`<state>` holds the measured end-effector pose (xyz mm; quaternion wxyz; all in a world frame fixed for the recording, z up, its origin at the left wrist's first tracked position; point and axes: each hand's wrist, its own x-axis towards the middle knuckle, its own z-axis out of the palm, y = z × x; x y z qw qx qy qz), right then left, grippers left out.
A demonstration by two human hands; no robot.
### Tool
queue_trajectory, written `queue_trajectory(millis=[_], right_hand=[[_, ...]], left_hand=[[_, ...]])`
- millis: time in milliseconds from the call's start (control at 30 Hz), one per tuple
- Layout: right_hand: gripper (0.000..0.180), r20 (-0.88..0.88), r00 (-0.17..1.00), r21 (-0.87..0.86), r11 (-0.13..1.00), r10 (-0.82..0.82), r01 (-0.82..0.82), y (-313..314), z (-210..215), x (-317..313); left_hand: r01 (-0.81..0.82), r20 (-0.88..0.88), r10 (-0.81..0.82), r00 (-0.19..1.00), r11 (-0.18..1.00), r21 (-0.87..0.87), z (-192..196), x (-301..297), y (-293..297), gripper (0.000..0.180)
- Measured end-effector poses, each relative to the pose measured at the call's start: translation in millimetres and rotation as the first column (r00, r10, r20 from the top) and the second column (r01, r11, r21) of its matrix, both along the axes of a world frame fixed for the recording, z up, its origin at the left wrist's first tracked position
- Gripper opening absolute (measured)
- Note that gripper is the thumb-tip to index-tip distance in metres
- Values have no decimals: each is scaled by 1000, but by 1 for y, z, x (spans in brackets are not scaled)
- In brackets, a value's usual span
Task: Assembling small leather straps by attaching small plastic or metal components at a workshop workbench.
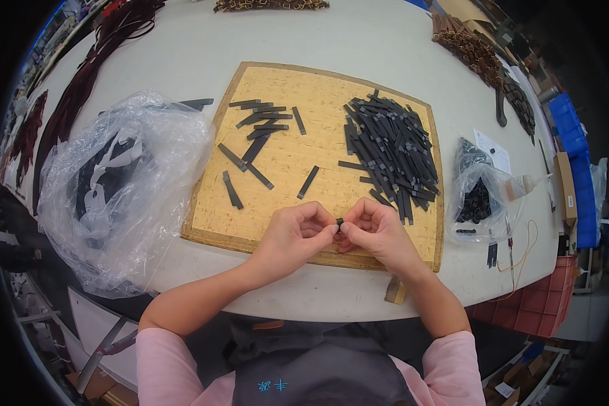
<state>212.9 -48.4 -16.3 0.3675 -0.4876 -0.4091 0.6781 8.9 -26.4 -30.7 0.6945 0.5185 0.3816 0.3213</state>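
My left hand and my right hand meet above the near edge of a tan board. Between their fingertips they pinch a small black strip, mostly hidden by the fingers. Beyond my right hand lies a big heap of short black strips, many with greyish ends. To the left, a looser group of the same strips is scattered over the board. One single strip rests just beyond my left hand.
On the left stands a large clear plastic bag with dark contents. A smaller bag of black pieces sits at the right, near thin cords. Dark red straps and brown straps with metal buckles line the white table's far sides.
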Motion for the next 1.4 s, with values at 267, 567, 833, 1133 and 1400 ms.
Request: queue_trajectory(millis=[267, 567, 833, 1133, 1400], right_hand=[[7, -44, 999, -9, 1000, -7, 6, 1, 5, 2], [29, 468, 860, 661, 726, -204, -187, -13, 14, -8], [29, 416, 868, 702, 702, -271, -117, -15, 13, -12], [28, 437, 856, 734, 660, -275, -163, -15, 7, -18], [31, 451, 834, 747, 647, -319, -156, -14, 4, -13]], left_hand=[[22, 74, -18, 997, 998, -51, 4, -1, 4, 7], [111, 213, -81, 974, 985, -131, 8, -6, 9, 14], [130, 285, -78, 955, 977, -170, 8, -4, 6, 19], [54, 277, -35, 960, 997, -60, -5, 3, -1, 12], [102, 254, -64, 965, 985, -140, 6, 2, 4, 15]])
